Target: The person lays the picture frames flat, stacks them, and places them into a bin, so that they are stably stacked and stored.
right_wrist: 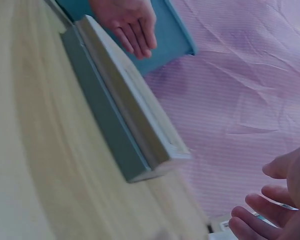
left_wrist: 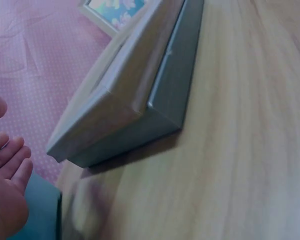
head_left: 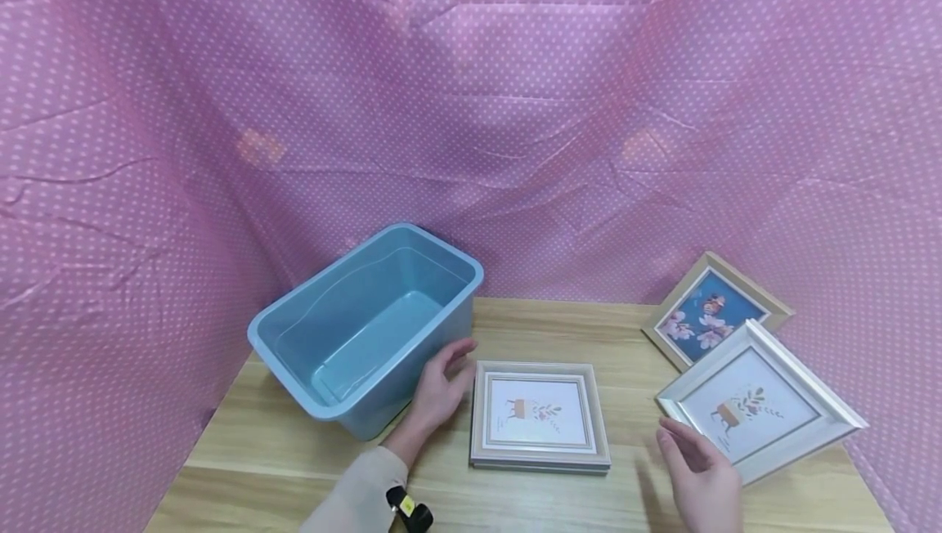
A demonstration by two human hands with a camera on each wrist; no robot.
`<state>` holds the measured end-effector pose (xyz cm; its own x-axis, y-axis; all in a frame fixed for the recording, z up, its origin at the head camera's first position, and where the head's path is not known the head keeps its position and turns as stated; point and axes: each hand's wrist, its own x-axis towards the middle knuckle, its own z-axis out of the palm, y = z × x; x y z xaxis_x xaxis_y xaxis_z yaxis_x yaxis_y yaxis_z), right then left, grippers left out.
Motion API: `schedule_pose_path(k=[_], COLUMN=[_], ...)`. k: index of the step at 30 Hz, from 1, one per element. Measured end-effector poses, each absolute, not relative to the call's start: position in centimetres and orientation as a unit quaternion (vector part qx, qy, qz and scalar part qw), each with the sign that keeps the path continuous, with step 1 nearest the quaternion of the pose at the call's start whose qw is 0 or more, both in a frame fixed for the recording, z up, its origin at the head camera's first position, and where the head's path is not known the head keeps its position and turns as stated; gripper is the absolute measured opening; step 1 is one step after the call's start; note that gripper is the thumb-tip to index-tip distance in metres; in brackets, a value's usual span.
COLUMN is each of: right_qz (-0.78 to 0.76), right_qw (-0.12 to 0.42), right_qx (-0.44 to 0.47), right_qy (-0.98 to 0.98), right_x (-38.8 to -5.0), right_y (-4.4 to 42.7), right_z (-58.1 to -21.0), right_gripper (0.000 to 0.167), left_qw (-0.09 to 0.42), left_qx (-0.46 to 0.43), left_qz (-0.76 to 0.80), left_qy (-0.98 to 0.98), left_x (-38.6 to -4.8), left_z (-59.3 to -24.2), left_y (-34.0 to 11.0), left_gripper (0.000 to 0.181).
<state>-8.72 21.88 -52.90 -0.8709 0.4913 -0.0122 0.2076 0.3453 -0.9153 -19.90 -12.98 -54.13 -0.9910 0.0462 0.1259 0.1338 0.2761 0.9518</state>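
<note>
In the head view, a beige picture frame (head_left: pixel 539 367) with a plant-and-animal print lies flat on a grey-green frame (left_wrist: pixel 172 85). My left hand (head_left: pixel 443 386) is just left of this stack, beside a blue bin, fingers loosely bent and holding nothing. To the right, a white picture frame (head_left: pixel 791 361) with a similar print stands tilted. My right hand (head_left: pixel 702 476) is at its lower left, overlapping it in the head view. Fingers are apart in the right wrist view, where the hand (right_wrist: pixel 275 205) grips nothing; contact with the white frame cannot be told.
The deep blue bin (head_left: pixel 441 337) stands at the left on the wooden table (head_left: pixel 515 508). Behind the white frame, a light wood frame (head_left: pixel 673 304) with a blossom picture is propped up at the back right. Pink dotted cloth (head_left: pixel 515 149) hangs around the back and sides.
</note>
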Motion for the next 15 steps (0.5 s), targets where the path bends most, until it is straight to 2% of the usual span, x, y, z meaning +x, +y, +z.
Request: schedule_pose_path(k=[7,15], right_qz=[0.555,0.555], right_qw=[0.193,0.218], right_qx=[-0.211,-0.211], right_qy=[-0.781,-0.774], right_x=[-8.8,-8.6], right_y=[23.0,24.1], right_z=[-52.0,-51.1], right_gripper=[0.03,0.031], left_qw=[0.023,0.029], left_qx=[-0.083,-0.123], left_qz=[-0.615,-0.632], left_qy=[-0.784,-0.765], left_x=[-20.1,-20.3], left_z=[-53.6,-53.0], left_y=[-12.2,-11.2], left_gripper=[0.05,0.046])
